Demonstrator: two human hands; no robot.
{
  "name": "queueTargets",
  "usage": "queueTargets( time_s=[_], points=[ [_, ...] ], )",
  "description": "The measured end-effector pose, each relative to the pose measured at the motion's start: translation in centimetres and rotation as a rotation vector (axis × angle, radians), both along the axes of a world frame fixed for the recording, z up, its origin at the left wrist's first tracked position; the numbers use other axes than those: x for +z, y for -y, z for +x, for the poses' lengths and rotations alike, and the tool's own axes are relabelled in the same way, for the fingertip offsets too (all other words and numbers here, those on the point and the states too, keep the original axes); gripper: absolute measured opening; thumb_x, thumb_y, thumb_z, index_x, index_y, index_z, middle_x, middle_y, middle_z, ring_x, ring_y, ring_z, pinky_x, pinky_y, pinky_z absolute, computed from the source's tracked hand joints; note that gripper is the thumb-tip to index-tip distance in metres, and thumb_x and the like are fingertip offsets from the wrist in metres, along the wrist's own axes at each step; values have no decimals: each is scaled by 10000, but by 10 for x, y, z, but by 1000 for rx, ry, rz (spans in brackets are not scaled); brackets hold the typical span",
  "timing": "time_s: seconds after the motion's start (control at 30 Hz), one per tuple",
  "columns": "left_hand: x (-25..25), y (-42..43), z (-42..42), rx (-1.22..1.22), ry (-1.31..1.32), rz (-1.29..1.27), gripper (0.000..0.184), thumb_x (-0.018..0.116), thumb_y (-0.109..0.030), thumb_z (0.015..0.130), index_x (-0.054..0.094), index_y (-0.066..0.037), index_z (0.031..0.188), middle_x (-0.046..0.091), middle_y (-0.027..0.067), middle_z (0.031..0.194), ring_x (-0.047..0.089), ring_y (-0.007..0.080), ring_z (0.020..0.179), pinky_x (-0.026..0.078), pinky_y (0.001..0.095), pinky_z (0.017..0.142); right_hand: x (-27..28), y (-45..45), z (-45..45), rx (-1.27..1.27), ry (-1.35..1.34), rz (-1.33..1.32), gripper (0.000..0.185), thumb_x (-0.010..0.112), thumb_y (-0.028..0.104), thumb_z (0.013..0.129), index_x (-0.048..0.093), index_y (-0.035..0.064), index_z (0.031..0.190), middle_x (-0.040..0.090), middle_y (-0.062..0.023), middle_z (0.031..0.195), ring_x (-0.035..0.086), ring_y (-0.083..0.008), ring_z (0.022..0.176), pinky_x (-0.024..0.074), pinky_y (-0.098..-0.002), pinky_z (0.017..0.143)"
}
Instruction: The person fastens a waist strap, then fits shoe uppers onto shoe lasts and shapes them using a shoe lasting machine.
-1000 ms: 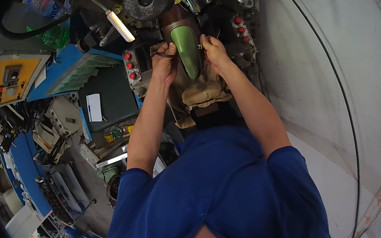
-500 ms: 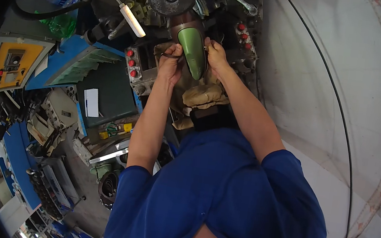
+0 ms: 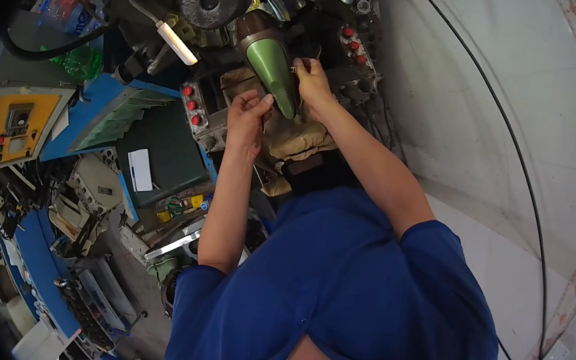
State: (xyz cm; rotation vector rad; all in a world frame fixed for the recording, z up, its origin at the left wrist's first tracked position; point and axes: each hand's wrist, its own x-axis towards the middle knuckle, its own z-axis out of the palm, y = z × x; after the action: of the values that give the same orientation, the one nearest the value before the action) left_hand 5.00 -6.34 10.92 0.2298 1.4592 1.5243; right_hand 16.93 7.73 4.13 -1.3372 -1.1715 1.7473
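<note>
Machine point(image 3: 213, 137), red buttons point(image 3: 191, 105) at left edge; my right fingers point(image 3: 304, 69) pinch buckle point(image 3: 293, 70) beside green shoe point(image 3: 271, 68); left fingers point(image 3: 244, 100) curled near tip, hold unclear; even pressure best.

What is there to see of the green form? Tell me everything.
The green form is smooth and slightly glossy, perhaps plastic, tapering to a rounded tip. It slants, tip toward the blue shirt. Dark brown, leather-like material borders its wider end. The left hand is by one edge, the right hand by the other; contact is unclear.
</note>
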Motion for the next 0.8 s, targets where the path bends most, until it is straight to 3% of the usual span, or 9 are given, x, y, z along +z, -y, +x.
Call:
queueTargets(
  time_s=[0.3,0.33,0.37,0.47,0.57,0.63,0.7,0.77,0.8],
  points=[
    [13,25,10,-12,-35,34,274,749,-195,1044,615,-56,1238,694,22,960,644,117,786,535,272,731,42,17,95,-233,-23,53,359,717,142,1028,580,34,1341,673,-99,1174,678,-182,1008,560,-343,897],
    [-5,29,-1,-67,-75,-18,377,651,-411,1099,625,-67,1252,698,27,975,664,149,824,559,317,783,31,18,113,-278,-44,57,354,718,134,1025,584,37,1338,675,-101,1173,679,-180,1001,560,-339,886],
    [-11,32,-8,-48,-87,-13,377,651,-411,1099,625,-67,1252,698,27,975,664,149,824,559,317,783,17,19,132,-320,-45,70,357,718,123,1021,586,41,1343,676,-100,1173,678,-178,995,561,-338,866],
    [-40,42,-30,12,210,-55,762,363,-745,1083,630,-54,1261,689,119,1135,667,258,1041,552,456,968,-20,30,202,-426,59,107,362,713,115,1016,590,51,1351,679,-92,1166,678,-182,957,559,-325,809],
    [-139,51,-52,191,376,-99,826,424,-744,1067,557,-23,1448,698,198,1289,690,368,1081,527,524,994,-62,54,275,-567,163,48,345,684,88,991,592,39,1320,671,-81,1090,659,-170,879,546,-307,738],
    [-225,61,-57,39,80,-354,699,510,-649,1071,607,-58,1430,738,165,1240,710,377,1099,545,523,977,-84,83,319,-614,246,0,344,670,78,961,597,17,1292,661,-83,1028,643,-157,824,538,-305,698],
    [-236,71,-23,-313,-913,-649,472,680,-473,968,703,-34,1141,780,160,981,745,399,999,588,519,915,-124,116,369,-605,437,-16,336,682,129,951,639,-6,1255,703,-131,1110,690,-248,951,582,-375,826],
    [-300,95,-28,-1043,-1198,-363,535,751,-393,889,668,-13,1257,763,217,1089,727,405,1103,560,511,997,-190,159,437,-455,842,176,412,694,234,914,677,-8,1248,733,-199,1164,695,-347,1133,521,-434,1040],
    [-357,95,3,-1017,-1198,-363,535,751,-393,889,668,-13,1257,763,217,1089,727,405,1103,560,511,997,-189,179,453,-373,941,92,428,716,264,881,704,1,1219,735,-207,1138,694,-368,1118,522,-448,1026]
  ],
)
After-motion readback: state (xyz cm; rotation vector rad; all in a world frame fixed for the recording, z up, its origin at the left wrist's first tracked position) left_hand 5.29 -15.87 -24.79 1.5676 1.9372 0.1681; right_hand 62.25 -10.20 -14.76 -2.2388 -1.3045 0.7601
